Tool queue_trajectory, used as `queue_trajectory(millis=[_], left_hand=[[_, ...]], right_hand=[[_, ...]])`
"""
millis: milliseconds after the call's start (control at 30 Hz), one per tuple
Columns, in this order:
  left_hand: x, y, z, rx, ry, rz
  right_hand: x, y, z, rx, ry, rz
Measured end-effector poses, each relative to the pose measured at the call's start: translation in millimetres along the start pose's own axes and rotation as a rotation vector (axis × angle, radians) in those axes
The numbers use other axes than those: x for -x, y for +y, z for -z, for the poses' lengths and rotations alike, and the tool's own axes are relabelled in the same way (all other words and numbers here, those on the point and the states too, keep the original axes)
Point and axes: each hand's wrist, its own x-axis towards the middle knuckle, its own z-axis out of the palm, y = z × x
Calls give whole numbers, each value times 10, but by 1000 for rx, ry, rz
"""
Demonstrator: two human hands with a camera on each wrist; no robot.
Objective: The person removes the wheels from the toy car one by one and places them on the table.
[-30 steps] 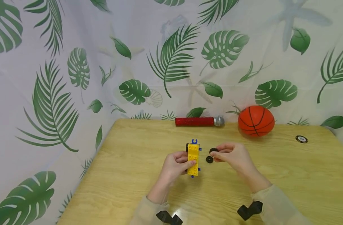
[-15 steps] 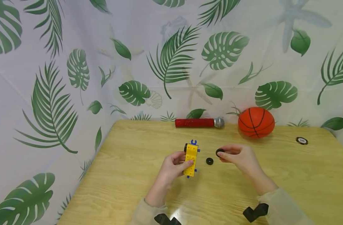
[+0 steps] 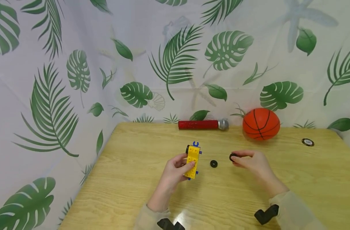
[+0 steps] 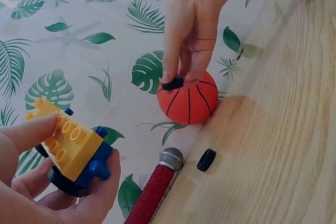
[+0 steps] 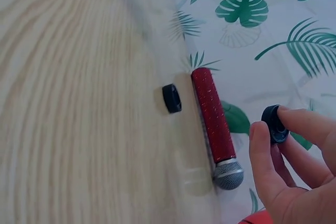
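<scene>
The left hand [image 3: 175, 171] grasps a yellow block car [image 3: 192, 161], its fingers and thumb curled round the body and lifting it off the tabletop [image 3: 134, 179]. The car points toward 12 o'clock, with a blue hook at its far end and blue axle stubs along its sides. One black wheel sits on its far left corner; from the left wrist view another dark wheel shows beneath the blue base.

The right hand [image 3: 254, 163] is at 3 o'clock from the car, well apart from it. It pinches a small black wheel [image 3: 232, 157] between thumb and fingertips, held above the wood. The right wrist view shows the same wheel [image 5: 274, 123] gripped at the fingertips.

A second loose black wheel [image 3: 213, 164] lies flat on the tabletop between the two hands, nearer the car than the right hand, and neither hand touches it.

At 12 o'clock from the car, along the far edge of the tabletop, lies a red microphone [image 3: 202, 124] on its side, its silver head pointing toward 3 o'clock. Just beside that head, further toward 3 o'clock, rests an orange basketball [image 3: 261, 124]. A small dark round disc [image 3: 308, 142] lies near the far right corner, well apart from the hands. A leaf-printed cloth [image 3: 77, 73] hangs behind and to the left of the tabletop. Pale sleeves cover both forearms, each with a black strap at the wrist.
</scene>
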Motion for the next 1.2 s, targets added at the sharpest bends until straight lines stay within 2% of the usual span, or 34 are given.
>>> queue_trajectory(millis=[133,367,633,933,1200], left_hand=[[-4,23,0,6,13,9],[3,24,26,-13,32,15],[7,18,34,-13,38,17],[24,14,60,-9,45,13],[14,23,67,-5,35,9]], right_hand=[[-46,51,41,-9,6,-15],[-67,122,69,53,10,-2],[-117,191,74,70,15,-66],[-147,236,61,123,24,-59],[-178,265,57,108,4,-62]])
